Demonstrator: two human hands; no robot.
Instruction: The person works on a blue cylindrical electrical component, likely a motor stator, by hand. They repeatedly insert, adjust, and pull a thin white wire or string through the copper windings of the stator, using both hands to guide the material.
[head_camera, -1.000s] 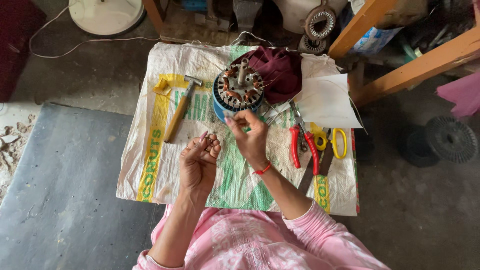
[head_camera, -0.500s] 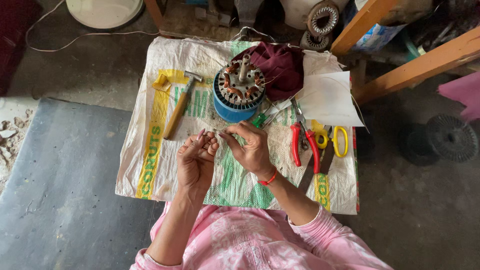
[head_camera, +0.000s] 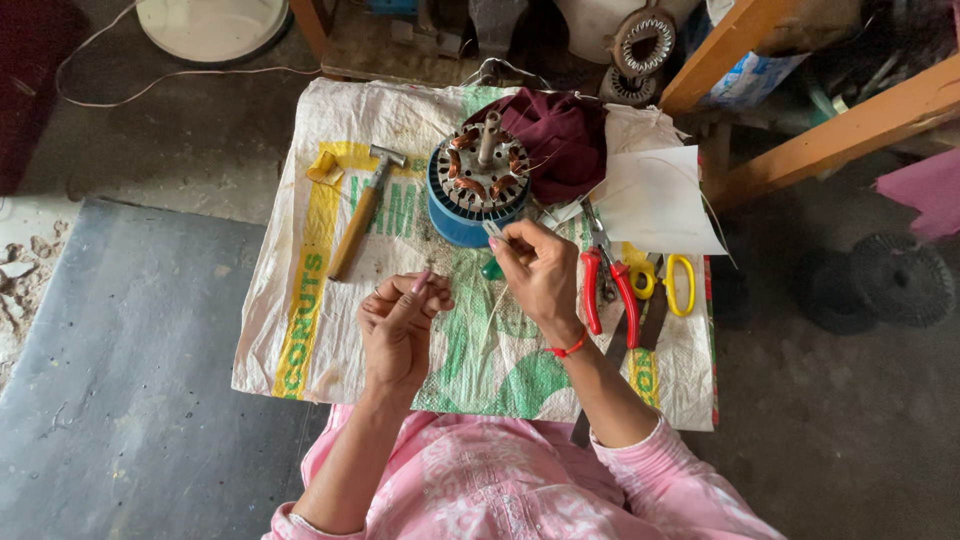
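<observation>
My right hand (head_camera: 535, 272) pinches a thin pale strand (head_camera: 490, 322) right at the near rim of a blue motor stator (head_camera: 478, 188) with copper windings. The strand trails down over the sack. A small green object (head_camera: 492, 270) lies just under that hand. My left hand (head_camera: 400, 322) hovers lower left, palm up, fingers curled with the thumb against the fingertips. Nothing shows in it. Both hands are above a woven white, green and yellow sack (head_camera: 300, 340).
A wooden-handled hammer (head_camera: 358, 218) lies left of the stator. Red-handled pliers (head_camera: 606, 290) and yellow scissors (head_camera: 672, 285) lie to the right. A maroon cloth (head_camera: 562, 140) and white paper (head_camera: 655, 200) are behind. Wooden frame bars (head_camera: 830, 120) stand at the upper right, with a dark mat (head_camera: 130, 380) on the left.
The hands were together over the sack. My right hand has now moved up to the stator's near rim with the strand, and the left hand has stayed lower.
</observation>
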